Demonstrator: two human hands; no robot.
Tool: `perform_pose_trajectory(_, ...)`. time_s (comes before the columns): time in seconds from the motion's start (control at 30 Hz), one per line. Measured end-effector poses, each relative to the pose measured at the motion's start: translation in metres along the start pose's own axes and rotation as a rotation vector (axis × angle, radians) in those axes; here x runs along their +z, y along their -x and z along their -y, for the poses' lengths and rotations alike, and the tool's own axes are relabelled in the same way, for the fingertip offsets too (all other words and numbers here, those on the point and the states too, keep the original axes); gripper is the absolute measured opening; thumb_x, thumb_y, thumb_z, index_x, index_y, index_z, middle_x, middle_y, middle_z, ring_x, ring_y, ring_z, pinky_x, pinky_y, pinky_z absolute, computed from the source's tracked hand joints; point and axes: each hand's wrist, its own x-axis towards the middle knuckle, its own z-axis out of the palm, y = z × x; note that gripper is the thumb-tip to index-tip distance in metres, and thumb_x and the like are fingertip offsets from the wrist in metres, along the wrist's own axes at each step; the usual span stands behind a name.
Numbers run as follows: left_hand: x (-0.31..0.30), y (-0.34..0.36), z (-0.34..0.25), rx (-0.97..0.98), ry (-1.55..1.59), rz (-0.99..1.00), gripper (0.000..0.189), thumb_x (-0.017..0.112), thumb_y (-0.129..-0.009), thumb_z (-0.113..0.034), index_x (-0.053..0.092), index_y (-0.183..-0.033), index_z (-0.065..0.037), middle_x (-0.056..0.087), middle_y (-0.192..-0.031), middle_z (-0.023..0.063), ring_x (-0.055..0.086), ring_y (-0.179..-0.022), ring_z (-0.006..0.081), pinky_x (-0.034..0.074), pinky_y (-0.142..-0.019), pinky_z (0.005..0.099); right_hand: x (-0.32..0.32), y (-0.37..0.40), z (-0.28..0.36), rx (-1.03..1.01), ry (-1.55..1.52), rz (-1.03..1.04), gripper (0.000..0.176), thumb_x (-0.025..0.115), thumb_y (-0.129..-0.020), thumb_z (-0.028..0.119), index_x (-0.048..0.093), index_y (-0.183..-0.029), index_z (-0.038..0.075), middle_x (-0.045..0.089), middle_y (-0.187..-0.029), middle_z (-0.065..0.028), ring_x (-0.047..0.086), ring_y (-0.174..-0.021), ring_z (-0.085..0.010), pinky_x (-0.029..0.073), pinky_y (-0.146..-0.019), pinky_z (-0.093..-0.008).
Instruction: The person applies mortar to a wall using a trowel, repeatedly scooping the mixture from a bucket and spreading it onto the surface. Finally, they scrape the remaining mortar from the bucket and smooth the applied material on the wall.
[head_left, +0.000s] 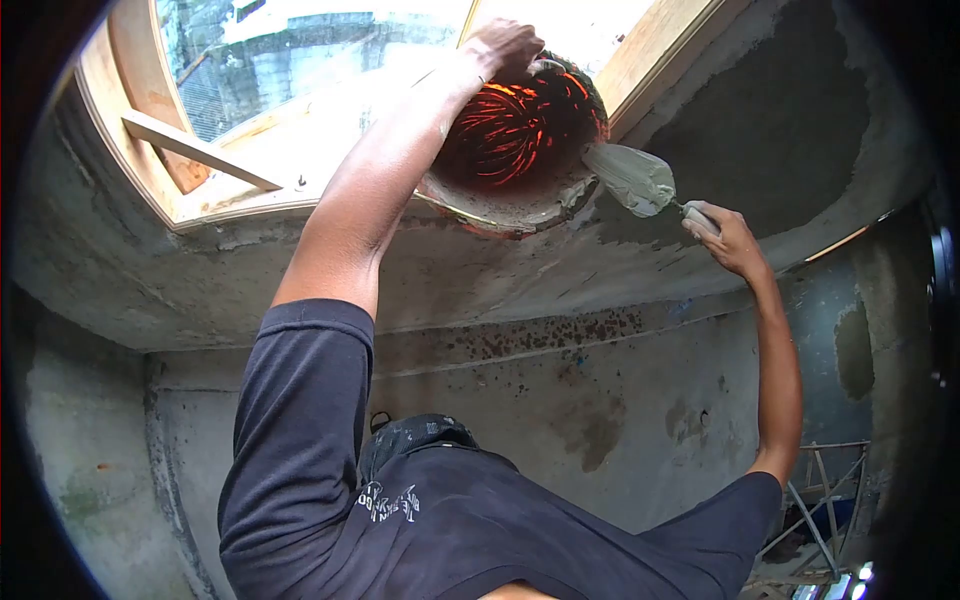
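My left hand (505, 48) is closed on the upper rim of a round bucket (510, 205), whose dark inside shows bright red-orange streaks. Grey mortar clings to the bucket's lower rim. Off to the right, my right hand (722, 238) grips the handle of a trowel (632, 180). Wet grey mortar coats the trowel's blade, and its tip is at the bucket's right edge. How much mortar lies inside the bucket is too dark to tell.
A wooden window frame (150, 130) with a diagonal brace spans the top left. Darker, wet-looking plaster (770, 130) covers part of the wall at upper right. Metal scaffolding (825, 510) stands at lower right. Stained concrete (600, 400) lies beyond my body.
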Motion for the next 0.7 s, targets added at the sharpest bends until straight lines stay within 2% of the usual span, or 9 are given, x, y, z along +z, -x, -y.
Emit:
perform_pose_trajectory(0.07, 0.002, -0.005, -0.001, 0.04, 0.016, 0.025, 0.027, 0.062, -0.077, -0.03, 0.07, -0.077, -0.005, 0.067, -0.079, 0.0162, 0.067, -0.074, 0.0318, 0.054, -0.067, 0.0406, 0.007, -0.001, -0.009, -0.086, 0.026, -0.048, 0.036, 0.063, -0.085, 0.033, 0.061, -0.105, 0.002, 0.064, -0.081, -0.02, 0.064, -0.074, -0.032, 0.048, -0.068, -0.0368)
perform_pose_trajectory(0.27, 0.003, -0.021, -0.013, 0.044, 0.024, 0.121, 0.027, 0.061, -0.078, -0.029, 0.07, -0.081, -0.004, 0.067, -0.082, 0.0173, 0.066, -0.076, 0.0323, 0.054, -0.066, 0.0413, 0.027, 0.0, 0.001, 0.021, -0.01, 0.193, 0.037, 0.063, -0.084, 0.033, 0.062, -0.104, 0.001, 0.065, -0.086, -0.0213, 0.064, -0.08, -0.0351, 0.049, -0.072, -0.0381)
perform_pose_trajectory(0.37, -0.001, -0.019, -0.014, 0.0, 0.071, 0.129, 0.026, 0.059, -0.081, -0.028, 0.069, -0.08, -0.004, 0.067, -0.083, 0.0164, 0.066, -0.082, 0.0316, 0.054, -0.069, 0.0397, 0.041, 0.005, -0.005, -0.044, -0.054, 0.159, 0.038, 0.063, -0.084, 0.033, 0.062, -0.104, 0.001, 0.065, -0.087, -0.022, 0.064, -0.082, -0.0363, 0.049, -0.073, -0.0382)
perform_pose_trajectory(0.43, 0.006, -0.02, -0.014, -0.006, 0.127, 0.075, 0.025, 0.059, -0.081, -0.027, 0.067, -0.081, -0.004, 0.067, -0.085, 0.0153, 0.064, -0.085, 0.031, 0.053, -0.073, 0.0391, 0.045, 0.016, 0.01, 0.058, -0.077, 0.207, 0.038, 0.063, -0.084, 0.034, 0.062, -0.102, 0.0, 0.065, -0.087, -0.0217, 0.064, -0.083, -0.0373, 0.049, -0.073, -0.0391)
perform_pose_trajectory(0.5, 0.006, -0.024, -0.012, -0.006, 0.125, 0.098, 0.023, 0.059, -0.08, -0.026, 0.067, -0.083, -0.005, 0.066, -0.087, 0.0149, 0.064, -0.084, 0.0309, 0.053, -0.074, 0.0394, 0.061, 0.023, 0.006, -0.06, -0.083, 0.114, 0.039, 0.063, -0.084, 0.035, 0.062, -0.1, 0.0, 0.065, -0.087, -0.0212, 0.063, -0.082, -0.0378, 0.048, -0.072, -0.0397)
perform_pose_trajectory(0.57, 0.009, -0.02, -0.015, -0.005, 0.133, 0.134, 0.022, 0.059, -0.08, -0.026, 0.066, -0.086, -0.006, 0.066, -0.088, 0.0145, 0.063, -0.083, 0.0308, 0.052, -0.075, 0.0397, 0.074, 0.033, 0.015, -0.036, -0.114, 0.118, 0.039, 0.061, -0.085, 0.036, 0.061, -0.1, 0.001, 0.064, -0.083, -0.0193, 0.063, -0.075, -0.0338, 0.048, -0.07, -0.0391)
perform_pose_trajectory(0.63, 0.027, -0.02, -0.01, 0.036, 0.116, 0.02, 0.028, 0.06, -0.08, -0.033, 0.067, -0.082, -0.006, 0.066, -0.083, 0.0149, 0.064, -0.079, 0.0304, 0.052, -0.07, 0.0397, 0.087, 0.035, 0.023, 0.074, -0.274, 0.275, 0.038, 0.061, -0.086, 0.036, 0.06, -0.101, 0.001, 0.063, -0.081, -0.0156, 0.06, -0.071, -0.0262, 0.047, -0.07, -0.038)
perform_pose_trajectory(0.67, 0.035, -0.02, -0.007, 0.062, 0.105, -0.036, 0.032, 0.06, -0.08, -0.036, 0.068, -0.08, -0.006, 0.066, -0.08, 0.0151, 0.064, -0.076, 0.0301, 0.052, -0.068, 0.0397, 0.1, 0.034, 0.018, 0.054, -0.348, 0.313, 0.037, 0.059, -0.089, 0.036, 0.06, -0.101, 0.0, 0.059, -0.072, -0.0106, 0.053, -0.062, -0.0169, 0.046, -0.057, -0.0342)
perform_pose_trajectory(0.7, 0.04, -0.022, -0.005, 0.089, 0.093, -0.095, 0.035, 0.061, -0.08, -0.04, 0.069, -0.078, -0.005, 0.066, -0.077, 0.0153, 0.064, -0.074, 0.0299, 0.052, -0.066, 0.0397, 0.102, 0.034, 0.024, 0.053, -0.354, 0.306, 0.037, 0.059, -0.089, 0.036, 0.06, -0.101, 0.0, 0.059, -0.072, -0.0106, 0.053, -0.062, -0.0169, 0.046, -0.057, -0.0342)
